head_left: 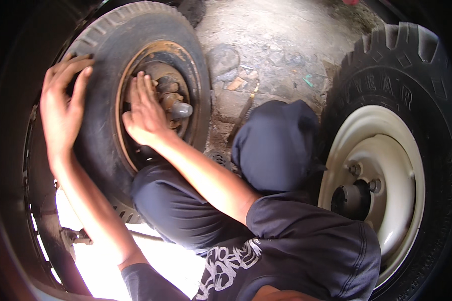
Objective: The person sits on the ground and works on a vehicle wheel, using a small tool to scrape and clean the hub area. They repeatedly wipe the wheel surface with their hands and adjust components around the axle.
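Note:
A worn black tyre (pixel 96 125) on a rusty steel rim (pixel 163 46) stands upright at the left. My left hand (pixel 64 103) rests against its outer left part, fingers apart and slightly bent. My right hand (pixel 145 110) lies on the wheel's centre inside the rim, fingers straight and close together, palm down, partly hiding the hub. Just right of those fingertips are the rusty hub (pixel 171 88) with studs and a pale, short cylindrical piece (pixel 182 110) at its middle.
A large tyre (pixel 394 75) with a cream rim (pixel 394 210) and bolts stands at the right. My dark-trousered knees (pixel 273 145) are between the wheels. A long thin tool (pixel 241 120) and small debris (pixel 236 83) lie on the rough floor (pixel 266 25). Dark curved metal (pixel 35 210) edges the left.

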A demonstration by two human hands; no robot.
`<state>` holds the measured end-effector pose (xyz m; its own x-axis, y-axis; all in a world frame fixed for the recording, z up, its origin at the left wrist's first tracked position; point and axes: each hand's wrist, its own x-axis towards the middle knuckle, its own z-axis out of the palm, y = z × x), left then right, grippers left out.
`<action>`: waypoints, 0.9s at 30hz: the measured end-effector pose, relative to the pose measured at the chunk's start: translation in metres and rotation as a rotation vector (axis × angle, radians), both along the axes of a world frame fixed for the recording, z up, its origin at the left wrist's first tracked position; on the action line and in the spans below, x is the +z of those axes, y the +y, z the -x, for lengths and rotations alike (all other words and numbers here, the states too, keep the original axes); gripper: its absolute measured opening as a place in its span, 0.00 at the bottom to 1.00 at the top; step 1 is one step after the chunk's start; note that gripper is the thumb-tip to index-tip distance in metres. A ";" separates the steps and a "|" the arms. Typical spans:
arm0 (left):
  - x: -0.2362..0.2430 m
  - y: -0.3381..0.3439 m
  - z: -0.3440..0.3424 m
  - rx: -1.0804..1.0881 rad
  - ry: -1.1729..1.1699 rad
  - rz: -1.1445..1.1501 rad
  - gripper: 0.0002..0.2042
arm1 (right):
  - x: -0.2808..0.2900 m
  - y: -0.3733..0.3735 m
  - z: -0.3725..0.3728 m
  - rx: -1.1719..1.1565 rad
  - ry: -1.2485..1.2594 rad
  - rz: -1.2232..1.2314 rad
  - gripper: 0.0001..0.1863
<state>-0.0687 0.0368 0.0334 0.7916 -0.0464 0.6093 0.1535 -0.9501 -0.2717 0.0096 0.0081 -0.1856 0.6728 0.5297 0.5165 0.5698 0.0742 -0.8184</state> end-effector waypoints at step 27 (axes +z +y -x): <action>-0.003 -0.001 -0.006 -0.136 -0.092 0.342 0.11 | -0.019 0.000 -0.026 -0.031 -0.218 -0.150 0.40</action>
